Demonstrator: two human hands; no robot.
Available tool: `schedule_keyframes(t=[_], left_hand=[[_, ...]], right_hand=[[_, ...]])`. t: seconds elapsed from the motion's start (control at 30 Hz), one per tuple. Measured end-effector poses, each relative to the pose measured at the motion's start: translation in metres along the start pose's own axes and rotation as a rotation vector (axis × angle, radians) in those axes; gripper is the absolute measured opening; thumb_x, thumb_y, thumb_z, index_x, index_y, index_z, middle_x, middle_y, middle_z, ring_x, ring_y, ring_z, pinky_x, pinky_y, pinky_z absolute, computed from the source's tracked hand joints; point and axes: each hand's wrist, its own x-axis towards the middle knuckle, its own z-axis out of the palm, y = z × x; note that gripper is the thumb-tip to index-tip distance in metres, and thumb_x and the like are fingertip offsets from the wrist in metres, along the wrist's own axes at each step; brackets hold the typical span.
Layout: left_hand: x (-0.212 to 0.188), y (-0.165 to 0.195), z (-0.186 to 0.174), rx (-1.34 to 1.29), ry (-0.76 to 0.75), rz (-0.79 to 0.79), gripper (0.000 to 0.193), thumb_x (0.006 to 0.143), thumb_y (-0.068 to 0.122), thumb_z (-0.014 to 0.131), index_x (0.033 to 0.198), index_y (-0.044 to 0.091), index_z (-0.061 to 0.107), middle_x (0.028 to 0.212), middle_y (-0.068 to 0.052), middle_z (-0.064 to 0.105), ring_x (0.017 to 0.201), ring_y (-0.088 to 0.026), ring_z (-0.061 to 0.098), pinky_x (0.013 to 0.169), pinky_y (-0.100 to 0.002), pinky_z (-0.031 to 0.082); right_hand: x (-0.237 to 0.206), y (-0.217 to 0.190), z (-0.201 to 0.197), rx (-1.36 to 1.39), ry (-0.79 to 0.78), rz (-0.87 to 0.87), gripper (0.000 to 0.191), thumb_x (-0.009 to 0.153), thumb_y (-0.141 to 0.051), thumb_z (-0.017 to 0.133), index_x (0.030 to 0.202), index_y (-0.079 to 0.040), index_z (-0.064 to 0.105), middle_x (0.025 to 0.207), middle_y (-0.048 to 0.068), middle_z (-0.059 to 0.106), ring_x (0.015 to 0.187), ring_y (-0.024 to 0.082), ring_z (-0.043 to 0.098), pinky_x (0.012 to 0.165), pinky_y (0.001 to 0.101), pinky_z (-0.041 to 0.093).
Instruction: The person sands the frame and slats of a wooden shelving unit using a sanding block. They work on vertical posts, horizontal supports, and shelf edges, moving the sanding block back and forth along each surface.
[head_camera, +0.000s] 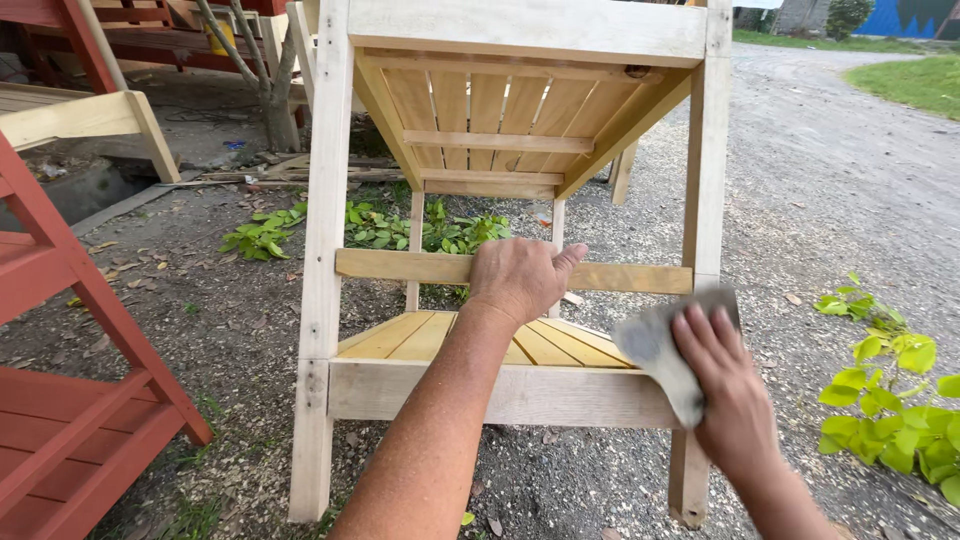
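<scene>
We are at an unpainted wooden shelf frame (520, 200) that stands on gravel ground (830, 190), and the step in hand looks like sanding its bare wood. Our left hand (520, 278) closes its grip over the middle cross rail (400, 265), fingers wrapped over the top edge and thumb out to the right, steadying the frame. Our right hand (730, 385) holds a grey sheet of sandpaper (655, 350), fingers spread flat over it, so this grip is closed on the sheet and presses it against the frame's right front leg (705, 180), just above where the lower front board (500, 392) meets the leg. The slatted lower shelf (560, 345) lies between our two hands.

We judge that the next move calls for firm, even strokes along the grain of the leg, with the left hand holding the frame steady so that it does not rock on the loose gravel.

To our left stands a red-painted wooden rack (70, 400); leafy green plants (900, 400) grow at the right.
</scene>
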Motion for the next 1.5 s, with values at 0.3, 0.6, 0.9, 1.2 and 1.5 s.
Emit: schedule_keyframes(t=[0.3,0.6,0.9,1.2,1.5], left_hand=[[-0.001,-0.003,0.007,0.124,0.086,0.045,0.071,0.100,0.067,0.038,0.070,0.015,0.076,0.061,-0.012,0.070,0.063,-0.028,0.070,0.068,-0.049,0.054],[-0.002,-0.006,0.009,0.108,0.132,0.076,0.069,0.101,0.066,0.037,0.073,0.015,0.075,0.061,-0.009,0.068,0.060,-0.027,0.069,0.066,-0.049,0.054],[-0.003,-0.004,0.012,0.033,0.184,0.132,0.063,0.100,0.062,0.042,0.075,0.014,0.074,0.064,-0.011,0.070,0.062,-0.030,0.070,0.064,-0.049,0.054],[-0.003,0.001,0.015,0.069,0.208,0.179,0.062,0.101,0.061,0.040,0.073,0.016,0.071,0.057,-0.006,0.067,0.054,-0.025,0.068,0.063,-0.048,0.052],[-0.004,0.010,0.009,0.051,0.132,0.131,0.062,0.103,0.061,0.040,0.072,0.017,0.071,0.056,-0.005,0.067,0.052,-0.022,0.065,0.061,-0.045,0.052]], right_hand=[[0.008,0.003,0.036,-0.024,0.126,0.066,0.067,0.094,-0.005,0.065,0.156,-0.003,0.040,0.165,0.022,0.034,0.152,0.044,0.025,0.123,0.0534,0.024],[-0.035,-0.002,0.034,0.018,0.058,0.221,0.075,0.079,0.006,0.059,0.151,-0.012,0.051,0.164,0.013,0.039,0.155,0.036,0.030,0.121,0.0443,0.035],[-0.030,0.000,0.030,-0.050,0.067,0.207,0.068,0.085,0.004,0.058,0.151,-0.011,0.052,0.163,0.013,0.041,0.154,0.036,0.034,0.122,0.0457,0.035],[-0.009,0.017,0.028,-0.011,0.108,0.193,0.072,0.083,0.006,0.056,0.152,-0.012,0.051,0.164,0.015,0.041,0.153,0.037,0.036,0.120,0.0451,0.038],[-0.048,0.004,0.015,0.024,0.052,0.391,0.062,0.092,-0.005,0.058,0.153,-0.016,0.049,0.163,0.013,0.043,0.129,0.037,0.058,0.100,0.0438,0.052]])
